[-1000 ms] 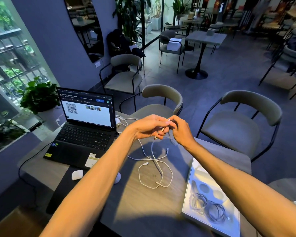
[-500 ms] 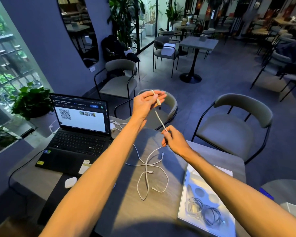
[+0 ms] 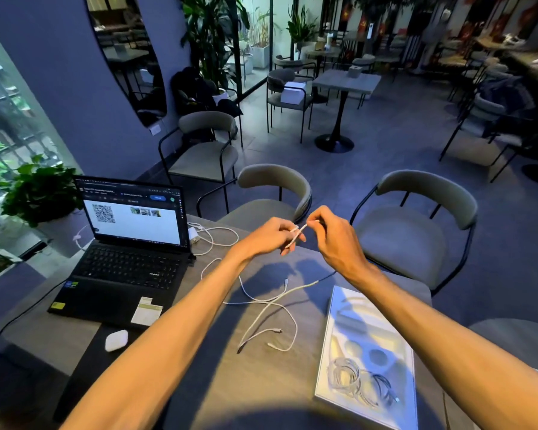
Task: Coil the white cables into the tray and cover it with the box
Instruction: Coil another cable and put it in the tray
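Note:
My left hand [image 3: 269, 237] and my right hand [image 3: 336, 240] are raised close together over the far side of the table, both pinching the same white cable [image 3: 297, 232]. The cable's remaining length hangs under my right wrist and lies in loose loops [image 3: 267, 308] on the tabletop. A white tray [image 3: 370, 327] lies flat at the near right of the table, with a coiled cable [image 3: 351, 375] in its lower part. No box is in view.
An open black laptop [image 3: 128, 252] stands at the left with a white charger and cable [image 3: 212, 235] behind it. A white earbud case [image 3: 116, 340] lies near the front left. Two grey chairs [image 3: 416, 231] face the table's far edge. A potted plant [image 3: 41, 193] sits by the window.
My left hand came down from its raised position and my right hand rose to meet it, closing the stretched length of cable between them. The slack on the table shifted.

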